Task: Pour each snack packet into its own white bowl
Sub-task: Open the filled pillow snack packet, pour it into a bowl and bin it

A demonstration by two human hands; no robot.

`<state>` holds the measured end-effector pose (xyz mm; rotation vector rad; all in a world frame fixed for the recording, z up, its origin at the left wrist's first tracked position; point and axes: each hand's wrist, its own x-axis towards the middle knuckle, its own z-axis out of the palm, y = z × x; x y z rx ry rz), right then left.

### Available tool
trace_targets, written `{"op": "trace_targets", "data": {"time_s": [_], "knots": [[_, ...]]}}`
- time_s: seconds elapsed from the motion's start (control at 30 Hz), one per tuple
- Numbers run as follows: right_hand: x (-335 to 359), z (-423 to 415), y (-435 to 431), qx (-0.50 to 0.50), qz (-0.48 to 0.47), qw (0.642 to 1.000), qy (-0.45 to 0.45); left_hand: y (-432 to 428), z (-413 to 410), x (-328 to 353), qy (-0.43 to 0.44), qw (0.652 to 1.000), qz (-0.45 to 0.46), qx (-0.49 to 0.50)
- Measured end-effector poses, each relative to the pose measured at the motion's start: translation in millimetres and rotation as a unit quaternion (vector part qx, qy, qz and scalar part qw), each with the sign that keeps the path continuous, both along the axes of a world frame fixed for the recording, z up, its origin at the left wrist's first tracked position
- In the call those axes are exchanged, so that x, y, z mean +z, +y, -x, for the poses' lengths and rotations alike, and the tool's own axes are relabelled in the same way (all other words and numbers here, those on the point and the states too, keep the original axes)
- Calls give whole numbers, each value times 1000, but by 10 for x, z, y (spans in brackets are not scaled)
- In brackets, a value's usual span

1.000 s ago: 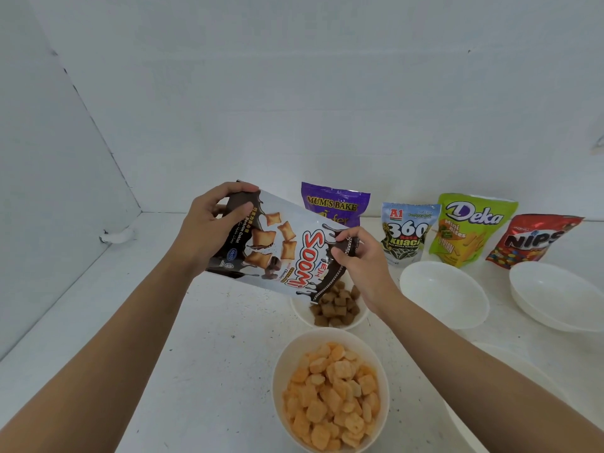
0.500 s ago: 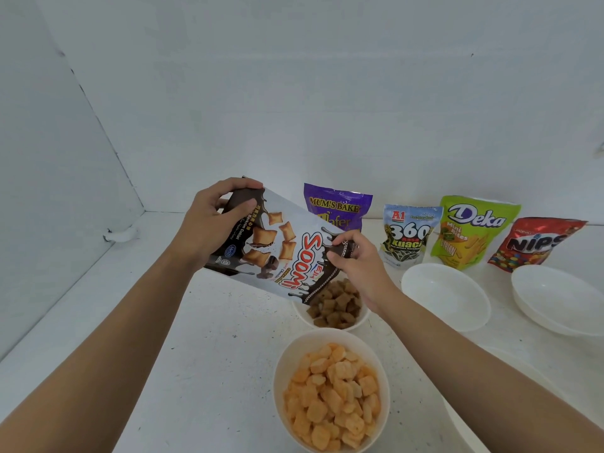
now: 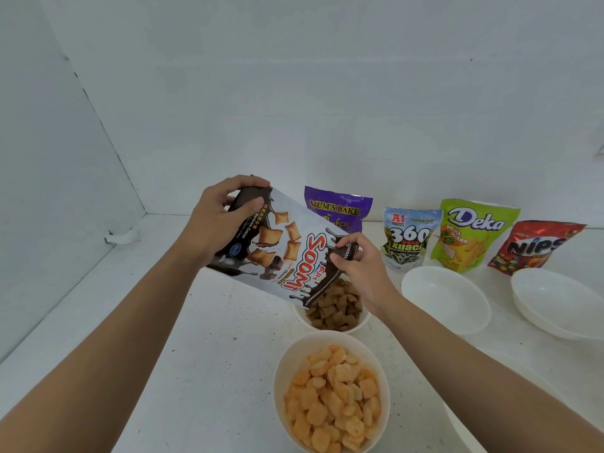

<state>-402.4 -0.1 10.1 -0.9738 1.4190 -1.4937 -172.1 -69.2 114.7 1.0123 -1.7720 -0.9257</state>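
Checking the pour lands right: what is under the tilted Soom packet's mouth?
A white bowl of brown pillow snacks. The Soom packet and right hand cover its far rim.

Bare white staged booth: plain walls [image 3: 327, 93], white table [image 3: 196, 354], snack packets [image 3: 470, 233] lined up

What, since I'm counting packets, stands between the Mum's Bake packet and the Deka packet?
The 360 Kuaci packet stands there, seen in the head view.
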Motion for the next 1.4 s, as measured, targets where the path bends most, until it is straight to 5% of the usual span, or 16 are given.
{"op": "trace_targets", "data": {"time_s": [0.3, 1.0, 1.2, 1.4], "knots": [[129, -31, 45, -68, 70, 995, -32, -8, 48, 65, 22, 1000, 8, -9], [59, 49, 61, -78, 45, 995, -52, -2, 198, 83, -10, 997, 74, -13], [-17, 105, 58, -67, 6, 992, -106, -64, 149, 28, -169, 972, 149, -69], [-45, 122, 88, -80, 5, 990, -114, -63, 105, -83, -150, 977, 135, -65]]}}
